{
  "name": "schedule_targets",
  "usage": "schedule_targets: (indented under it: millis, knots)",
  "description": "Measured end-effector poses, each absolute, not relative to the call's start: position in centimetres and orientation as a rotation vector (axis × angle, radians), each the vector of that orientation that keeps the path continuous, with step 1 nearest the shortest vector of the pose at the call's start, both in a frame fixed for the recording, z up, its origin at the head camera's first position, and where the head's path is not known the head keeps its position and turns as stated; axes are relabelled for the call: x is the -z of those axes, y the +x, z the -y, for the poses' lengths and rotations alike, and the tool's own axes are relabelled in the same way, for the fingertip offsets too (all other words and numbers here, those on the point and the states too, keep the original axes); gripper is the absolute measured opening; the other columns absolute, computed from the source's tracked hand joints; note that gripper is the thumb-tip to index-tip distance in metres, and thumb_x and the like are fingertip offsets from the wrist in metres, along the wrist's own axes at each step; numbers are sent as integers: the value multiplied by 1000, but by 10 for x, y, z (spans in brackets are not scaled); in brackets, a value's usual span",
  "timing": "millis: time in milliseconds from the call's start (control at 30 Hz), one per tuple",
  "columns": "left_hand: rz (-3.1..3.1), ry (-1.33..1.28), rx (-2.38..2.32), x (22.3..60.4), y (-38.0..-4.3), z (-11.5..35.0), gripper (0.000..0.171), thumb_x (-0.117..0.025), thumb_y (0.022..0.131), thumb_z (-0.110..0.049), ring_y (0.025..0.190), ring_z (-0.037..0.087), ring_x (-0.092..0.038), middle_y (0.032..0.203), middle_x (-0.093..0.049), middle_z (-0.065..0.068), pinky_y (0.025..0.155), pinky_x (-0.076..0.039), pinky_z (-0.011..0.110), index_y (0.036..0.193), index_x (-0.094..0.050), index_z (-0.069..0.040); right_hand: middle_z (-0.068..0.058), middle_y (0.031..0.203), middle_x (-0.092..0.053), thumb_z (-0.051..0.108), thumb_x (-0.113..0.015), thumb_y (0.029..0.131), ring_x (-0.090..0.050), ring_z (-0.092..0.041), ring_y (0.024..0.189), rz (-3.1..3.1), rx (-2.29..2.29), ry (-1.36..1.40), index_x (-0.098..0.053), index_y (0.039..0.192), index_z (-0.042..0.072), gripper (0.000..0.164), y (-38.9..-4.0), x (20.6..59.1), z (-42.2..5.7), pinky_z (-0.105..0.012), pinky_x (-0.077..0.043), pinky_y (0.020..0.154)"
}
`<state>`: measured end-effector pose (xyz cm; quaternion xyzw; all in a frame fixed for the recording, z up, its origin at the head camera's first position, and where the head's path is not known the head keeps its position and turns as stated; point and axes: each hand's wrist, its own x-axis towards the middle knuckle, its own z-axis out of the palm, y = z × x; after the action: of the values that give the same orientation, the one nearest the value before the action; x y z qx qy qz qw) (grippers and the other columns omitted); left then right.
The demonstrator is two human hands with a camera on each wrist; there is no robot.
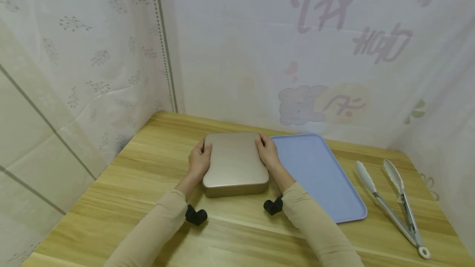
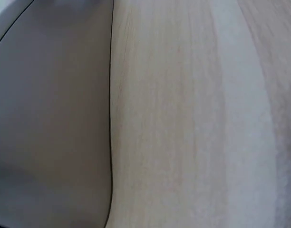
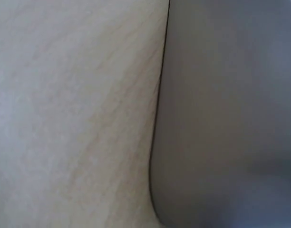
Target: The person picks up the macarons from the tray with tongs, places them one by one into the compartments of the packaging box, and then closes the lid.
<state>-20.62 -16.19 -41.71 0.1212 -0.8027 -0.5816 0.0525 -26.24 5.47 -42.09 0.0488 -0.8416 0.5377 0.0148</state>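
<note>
A champagne-coloured rectangular metal box (image 1: 236,162) with rounded corners and a smooth top is at the middle of the wooden table. My left hand (image 1: 199,159) grips its left side, thumb up at the top edge. On the opposite side, my right hand (image 1: 268,151) holds it the same way, with the thumb over the edge and the other fingers mostly hidden behind the side. Both wrist views show the box close up: its brownish-grey wall (image 2: 55,118) fills the left of the left wrist view, and the same wall (image 3: 226,118) the right of the right wrist view.
A blue tray (image 1: 315,172) lies flat to the right, partly behind my right hand and forearm. Beyond it, metal tongs (image 1: 402,213) with pale scalloped tips lie spread apart. Patterned cloth curtains (image 1: 237,52) stand behind the wooden table (image 1: 148,164) and along its sides.
</note>
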Motion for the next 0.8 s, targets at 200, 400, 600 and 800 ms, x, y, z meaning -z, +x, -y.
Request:
schedule_targets:
  millis: [200, 400, 600, 800]
  knots:
    - [2433, 376, 1763, 419, -207, 162, 54, -42, 101, -25, 135, 33, -35, 145, -37, 22, 111, -31, 42, 145, -30, 2, -23, 139, -46, 18, -44, 101, -42, -34, 131, 2607, -1688, 141, -41, 138, -7, 45, -262, 421, -56, -42, -35, 109]
    - [2431, 394, 1768, 423, -207, 162, 54, -43, 101, -26, 133, 34, -38, 146, -37, 21, 110, -33, 42, 146, -30, 1, -23, 126, -56, 14, -46, 99, -53, -33, 116, 2570, -1724, 119, -50, 131, -7, 39, -263, 425, -55, -42, -44, 100]
    - [2422, 398, 1771, 425, -208, 162, 53, -43, 101, -26, 132, 34, -41, 145, -39, 21, 109, -35, 42, 146, -31, 1, -24, 130, -53, 14, -47, 99, -50, -33, 122, 2532, -1778, 99, -47, 133, -7, 40, -264, 427, -55, -42, -41, 103]
    - [2409, 410, 1756, 426, -210, 161, 51, -44, 100, -23, 128, 33, -45, 142, -43, 21, 107, -38, 42, 144, -35, 0, -23, 130, -54, 16, -47, 99, -51, -33, 121, 2546, -1767, 83, -49, 132, -7, 40, -264, 426, -56, -42, -41, 103]
